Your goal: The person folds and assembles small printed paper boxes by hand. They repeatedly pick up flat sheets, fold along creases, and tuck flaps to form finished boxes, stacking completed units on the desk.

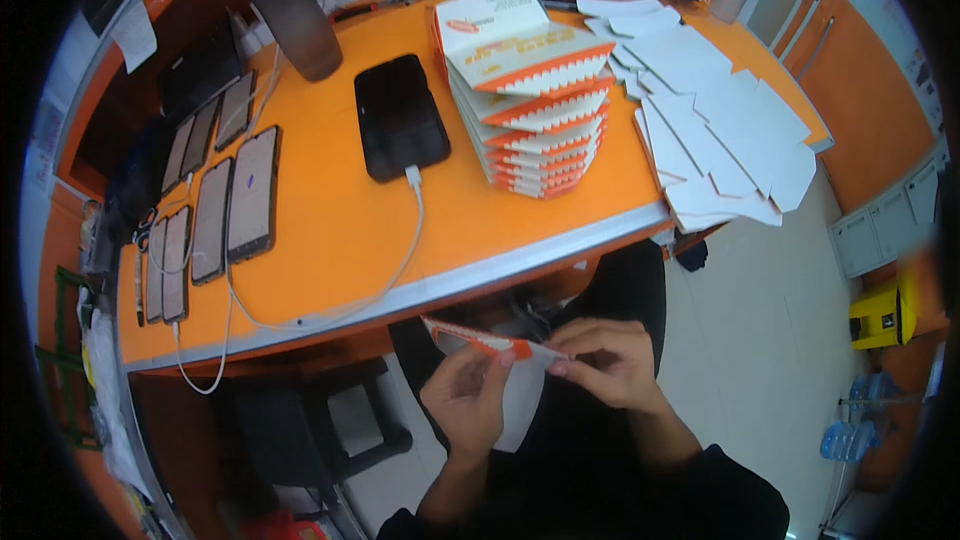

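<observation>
Over my lap, in front of the desk edge, both hands hold a small white and orange cardboard box blank, partly folded, with a zigzag-toothed orange edge. My left hand pinches its left side between thumb and fingers. At its upper right corner, my right hand grips it with thumb and fingertips. On the desk beyond stands a leaning stack of nested orange and white cardboard boxes with similar toothed edges. To its right lies a spread pile of flat white card blanks, partly hanging past the desk edge.
On the orange desk a black phone is plugged into a white cable. Several more phones lie at the left. A tall bottle and red-handled pliers are at the back. Below left stands a black stool.
</observation>
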{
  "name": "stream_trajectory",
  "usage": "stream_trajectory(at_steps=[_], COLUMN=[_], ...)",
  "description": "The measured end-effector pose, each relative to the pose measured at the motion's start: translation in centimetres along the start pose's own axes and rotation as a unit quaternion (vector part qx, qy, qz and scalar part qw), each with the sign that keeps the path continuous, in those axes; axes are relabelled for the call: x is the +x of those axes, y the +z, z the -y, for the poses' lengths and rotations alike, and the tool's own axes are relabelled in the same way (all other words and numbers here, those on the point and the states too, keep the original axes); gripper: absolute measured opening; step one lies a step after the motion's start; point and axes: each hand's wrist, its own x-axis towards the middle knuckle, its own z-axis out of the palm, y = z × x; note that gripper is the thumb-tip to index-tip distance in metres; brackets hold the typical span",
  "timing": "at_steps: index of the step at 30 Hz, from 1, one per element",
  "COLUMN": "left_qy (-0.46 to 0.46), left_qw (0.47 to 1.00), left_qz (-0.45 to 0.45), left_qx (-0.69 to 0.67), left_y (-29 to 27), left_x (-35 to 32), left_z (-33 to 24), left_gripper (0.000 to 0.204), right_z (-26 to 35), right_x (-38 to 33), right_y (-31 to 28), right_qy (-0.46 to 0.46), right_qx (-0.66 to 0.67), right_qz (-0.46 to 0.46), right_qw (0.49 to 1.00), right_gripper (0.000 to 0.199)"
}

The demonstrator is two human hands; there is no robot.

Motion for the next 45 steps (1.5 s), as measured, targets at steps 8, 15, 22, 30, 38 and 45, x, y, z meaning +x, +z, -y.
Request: stream_trajectory(at_steps=[8,15,22,30,38,45], left_qy=[0.080,0.040,0.077,0.065,0.077,0.078], left_qw=[0.995,0.996,0.991,0.992,0.990,0.989], left_qz=[-0.041,0.018,0.076,0.097,0.114,0.128], left_qx=[0.047,0.073,0.084,0.038,0.033,0.016], left_y=[0.7,0.1,-0.1,-0.7,-1.3,-1.7], left_x=[0.0,-0.1,0.2,0.1,0.2,0.1], left_z=[1.3,0.7,-0.2,0.0,0.7,1.1], left_gripper=[0.025,0.027,0.019,0.018,0.021,0.024], right_z=[-0.4,-0.3,0.9,1.3,1.5,1.4], right_x=[-0.2,-0.5,-0.1,-0.1,-0.4,-0.6], right_y=[1.6,1.7,1.5,1.2,1.3,1.3], right_qy=[0.017,0.039,0.004,-0.005,0.000,0.011], right_qx=[0.051,-0.006,-0.072,-0.055,-0.075,-0.068], right_qz=[-0.037,-0.092,-0.052,-0.018,-0.027,-0.033], right_qw=[0.998,0.995,0.996,0.998,0.997,0.997], right_gripper=[0.015,0.016,0.015,0.015,0.015,0.015])
